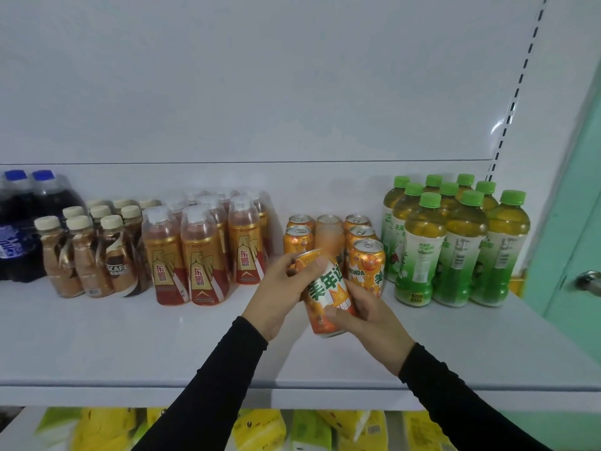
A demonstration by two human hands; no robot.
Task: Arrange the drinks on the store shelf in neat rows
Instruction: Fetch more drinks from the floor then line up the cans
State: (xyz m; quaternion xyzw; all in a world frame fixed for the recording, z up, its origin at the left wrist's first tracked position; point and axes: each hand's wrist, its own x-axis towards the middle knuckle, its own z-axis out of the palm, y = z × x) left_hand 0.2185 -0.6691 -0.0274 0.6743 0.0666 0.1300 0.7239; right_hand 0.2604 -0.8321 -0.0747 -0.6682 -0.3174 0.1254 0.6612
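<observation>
An orange Mirinda can (327, 296) is tilted in the air above the white shelf (130, 346), top leaning left. My left hand (279, 297) grips its upper part and my right hand (364, 315) grips its lower part. Behind it stand several more orange cans (366, 262) in short rows, one in the middle looking blurred. Left of them are gold-and-red bottles (203, 252) in shrink wrap, then brown coffee bottles (94, 252). Green tea bottles (455, 242) stand in rows on the right.
Dark cola bottles (22, 229) with blue caps stand at the far left. The shelf's front edge (292, 393) runs below my wrists, with yellow packets (260, 431) on the shelf underneath. A green door with a metal knob (588, 281) is at the right.
</observation>
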